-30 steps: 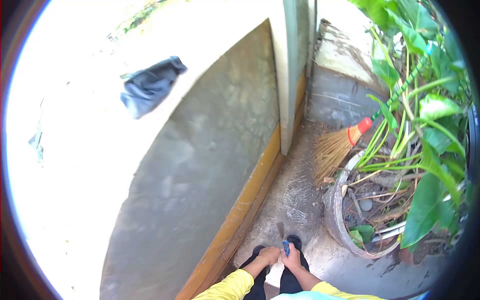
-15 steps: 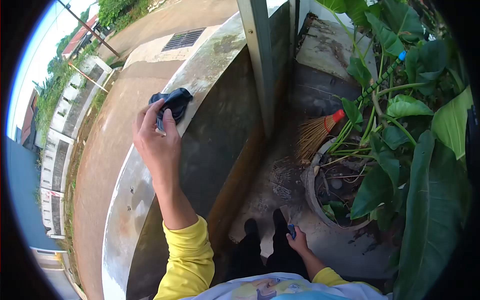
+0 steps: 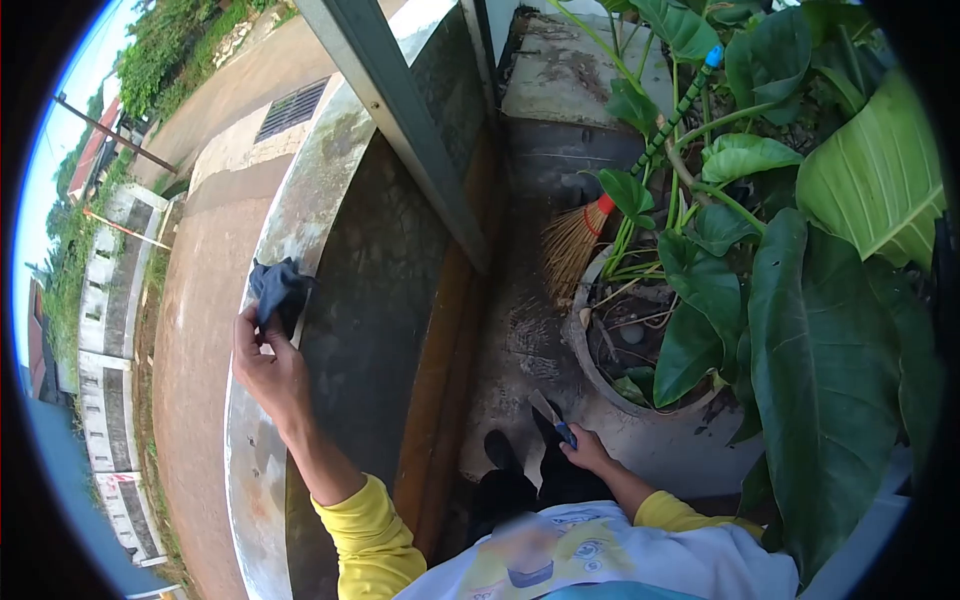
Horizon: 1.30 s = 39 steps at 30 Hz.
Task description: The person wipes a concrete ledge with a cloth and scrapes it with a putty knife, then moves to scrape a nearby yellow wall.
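Note:
My left hand point(image 3: 265, 370) is raised to the top of a low curved concrete wall point(image 3: 300, 210) and grips a dark blue cloth point(image 3: 278, 288) lying on its rim. My right hand point(image 3: 585, 450) hangs low beside my legs, closed on a small tool with a blue handle and a flat metal blade point(image 3: 548, 412), like a trowel or scraper. Both sleeves are yellow. My dark shoes point(image 3: 500, 450) stand on the stained concrete floor.
A large round concrete planter point(image 3: 600, 390) with broad green leaves point(image 3: 830, 330) fills the right side. A straw broom point(image 3: 575, 240) with a red collar and green handle leans against it. A grey metal post point(image 3: 400, 110) rises from the wall. A road lies beyond the wall.
One second ago both hands were together low by my feet. My left hand rose to the wall top, took hold of the cloth, and has pulled it nearer along the rim.

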{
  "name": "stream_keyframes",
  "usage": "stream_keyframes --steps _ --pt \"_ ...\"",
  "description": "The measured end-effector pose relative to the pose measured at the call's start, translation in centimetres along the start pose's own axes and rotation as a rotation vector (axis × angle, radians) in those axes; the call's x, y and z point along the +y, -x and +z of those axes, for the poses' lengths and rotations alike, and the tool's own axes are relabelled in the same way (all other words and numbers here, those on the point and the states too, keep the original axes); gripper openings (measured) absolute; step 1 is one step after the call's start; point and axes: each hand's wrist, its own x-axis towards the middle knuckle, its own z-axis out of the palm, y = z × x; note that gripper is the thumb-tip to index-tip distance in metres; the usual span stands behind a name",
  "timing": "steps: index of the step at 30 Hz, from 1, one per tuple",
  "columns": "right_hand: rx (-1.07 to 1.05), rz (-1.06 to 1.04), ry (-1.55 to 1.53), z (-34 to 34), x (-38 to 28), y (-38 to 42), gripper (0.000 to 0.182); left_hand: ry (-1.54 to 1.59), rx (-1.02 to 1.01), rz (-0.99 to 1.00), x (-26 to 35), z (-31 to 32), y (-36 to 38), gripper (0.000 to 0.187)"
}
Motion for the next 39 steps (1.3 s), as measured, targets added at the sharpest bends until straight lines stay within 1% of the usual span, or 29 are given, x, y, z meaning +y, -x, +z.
stream_keyframes --steps 1,4,6,7,9,11,12,13,15,18,19,20,22,23,24,25,26,27,28,29,30,31,33,36,39 --pt "0.003 -0.001 -0.013 -0.7 -0.7 -0.5 0.038 0.061 0.030 0.031 0.1 -0.2 1.0 0.008" --pt "0.059 -0.025 -0.094 -1.7 -1.2 -1.5 0.035 0.387 -0.095 0.007 2.6 -0.3 5.0 0.010" --pt "0.104 -0.040 -0.164 -2.3 -1.9 -2.3 0.034 0.570 -0.260 0.008 3.8 0.5 7.7 0.015" --pt "0.108 -0.040 -0.157 -2.7 -2.1 -2.6 0.034 0.752 -0.306 -0.077 4.0 1.5 9.3 0.018" --pt "0.115 -0.040 -0.145 -3.1 -2.2 -2.8 0.035 0.834 -0.433 -0.277 3.0 3.1 12.6 0.014" --pt "0.125 -0.053 -0.187 -2.8 -1.5 -3.1 0.033 0.854 -0.522 -0.476 1.6 5.4 15.8 0.013" --pt "0.130 -0.062 -0.208 -2.9 -1.2 -3.4 0.031 0.838 -0.563 -0.487 0.8 6.4 17.4 0.013" --pt "0.089 -0.006 -0.242 -3.0 -1.0 -3.4 0.030 0.821 -0.583 -0.583 0.2 7.3 19.1 0.013" --pt "0.010 0.102 -0.311 -3.5 -1.2 -3.6 0.029 0.748 -0.618 -0.657 -2.2 9.1 22.8 0.014" --pt "-0.109 0.226 -0.585 -5.6 -4.5 -3.3 0.028 0.694 -0.671 -0.803 -3.9 10.1 27.2 0.015" --pt "-0.135 0.215 -0.646 -5.3 -4.5 -3.3 0.029 0.669 -0.700 -0.847 -4.4 10.4 28.2 0.015" --pt "-0.156 0.200 -0.706 -5.0 -4.3 -3.7 0.031 0.649 -0.734 -0.940 -4.5 10.4 29.4 0.014" --pt "-0.171 0.150 -0.814 -4.5 -4.9 -4.1 0.033 0.622 -0.811 -0.967 -6.4 11.4 32.2 0.013" --pt "-0.165 0.113 -0.861 -4.2 -5.4 -4.2 0.035 0.592 -0.853 -0.908 -6.9 11.9 33.5 0.014" --pt "-0.159 0.081 -0.910 -3.9 -5.9 -4.2 0.036 0.594 -0.900 -0.944 -7.0 12.4 34.1 0.014" --pt "-0.161 0.082 -0.849 -3.9 -6.4 -4.3 0.039 0.593 -0.950 -0.980 -7.1 13.0 34.6 0.015" --pt "-0.174 0.087 -0.897 -3.6 -6.7 -4.4 0.039 0.587 -1.002 -1.016 -7.3 13.4 35.0 0.015" --pt "-0.187 0.090 -0.946 -3.3 -7.0 -4.7 0.040 0.633 -1.011 -1.068 -7.4 14.0 35.4 0.019" --pt "-0.201 0.092 -0.990 -3.0 -7.3 -5.0 0.040 0.634 -1.054 -1.078 -7.4 14.4 35.4 0.019" --pt "-0.158 0.075 -1.014 -2.5 -7.7 -5.0 0.038 0.636 -1.094 -1.092 -7.4 14.6 35.5 0.019" --pt "-0.162 0.105 -0.998 -2.4 -7.9 -5.1 0.039 0.640 -1.131 -1.103 -7.5 15.0 35.4 0.020" --pt "-0.168 0.132 -0.983 -2.3 -8.2 -5.2 0.039 0.611 -1.177 -1.072 -7.5 15.1 34.9 0.020" --pt "-0.181 0.212 -0.966 -1.3 -8.2 -5.6 0.039 0.637 -1.199 -1.111 -8.1 15.5 35.0 0.019" --pt "-0.198 0.261 -0.953 0.4 -7.8 -6.3 0.038 0.628 -1.260 -1.142 -8.9 15.8 34.6 0.018" --pt "-0.163 0.311 -1.031 1.9 -8.5 -6.9 0.037 0.622 -1.286 -1.161 -10.0 16.0 34.3 0.018"
